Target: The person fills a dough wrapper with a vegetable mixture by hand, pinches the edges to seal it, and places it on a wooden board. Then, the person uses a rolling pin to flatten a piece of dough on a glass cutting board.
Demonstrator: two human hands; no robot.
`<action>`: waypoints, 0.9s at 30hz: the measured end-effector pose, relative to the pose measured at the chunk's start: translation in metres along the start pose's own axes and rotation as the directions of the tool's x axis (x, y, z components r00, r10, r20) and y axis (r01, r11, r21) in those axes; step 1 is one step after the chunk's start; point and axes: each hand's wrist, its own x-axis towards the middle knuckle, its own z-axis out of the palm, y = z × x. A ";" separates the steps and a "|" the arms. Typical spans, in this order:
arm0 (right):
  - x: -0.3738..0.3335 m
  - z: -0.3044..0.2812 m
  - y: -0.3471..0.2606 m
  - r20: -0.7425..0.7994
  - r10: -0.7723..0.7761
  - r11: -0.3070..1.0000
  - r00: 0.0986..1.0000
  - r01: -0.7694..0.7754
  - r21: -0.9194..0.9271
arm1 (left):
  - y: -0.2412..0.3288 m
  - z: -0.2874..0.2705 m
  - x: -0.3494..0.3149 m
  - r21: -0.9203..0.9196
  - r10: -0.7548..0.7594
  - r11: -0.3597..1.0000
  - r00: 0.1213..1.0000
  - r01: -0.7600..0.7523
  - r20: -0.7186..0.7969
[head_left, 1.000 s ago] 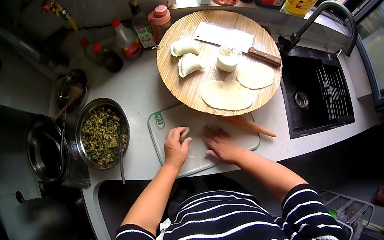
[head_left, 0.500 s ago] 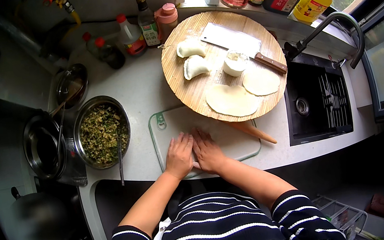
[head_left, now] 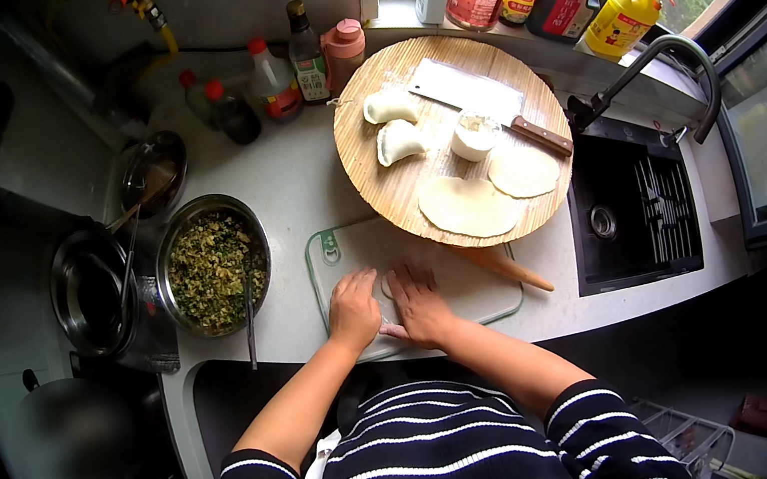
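My left hand [head_left: 353, 310] lies on the white cutting board [head_left: 459, 298] with its fingers stretched forward. Beside it, my right hand [head_left: 420, 308] rests on the board too, fingers extended and slightly parted. A pale piece of dough [head_left: 386, 288] peeks out between the hands; most of it is hidden under them. Just beyond, a round woven bamboo board [head_left: 386, 193] overlaps the cutting board's far edge. It carries two flat dough wrappers [head_left: 467, 206], two folded dumplings [head_left: 399, 141], a small white tub [head_left: 474, 137] and a cleaver [head_left: 482, 97].
Right of my hands, a wooden rolling pin [head_left: 508, 267] sticks out from under the bamboo board. A steel bowl of chopped filling [head_left: 209, 272] with a utensil stands left. Bottles [head_left: 272, 83] line the back, more stand on the windowsill; a black sink [head_left: 609, 252] is at right.
My hands have moved slightly apart, so a bit of the dough shows between them. The whole view has shifted a little; the things on the counter keep their places.
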 end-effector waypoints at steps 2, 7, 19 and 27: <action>-0.002 0.006 0.003 0.001 0.027 1.000 1.000 -0.027 0.014 | 0.001 0.007 0.001 -0.044 -0.082 0.996 0.997 0.082 0.001; -0.003 -0.023 0.020 0.150 0.026 0.983 0.988 -0.052 0.175 | 0.009 0.024 0.019 -0.020 -0.307 0.950 0.946 0.310 0.102; -0.051 -0.040 0.032 -0.350 0.161 0.982 0.923 -0.113 0.152 | 0.026 0.020 0.025 -0.052 0.035 0.998 0.999 -0.033 0.039; -0.039 -0.027 0.015 -0.288 0.271 0.949 0.919 -0.204 0.242 | 0.007 0.006 -0.014 0.042 0.015 0.999 1.000 -0.015 0.018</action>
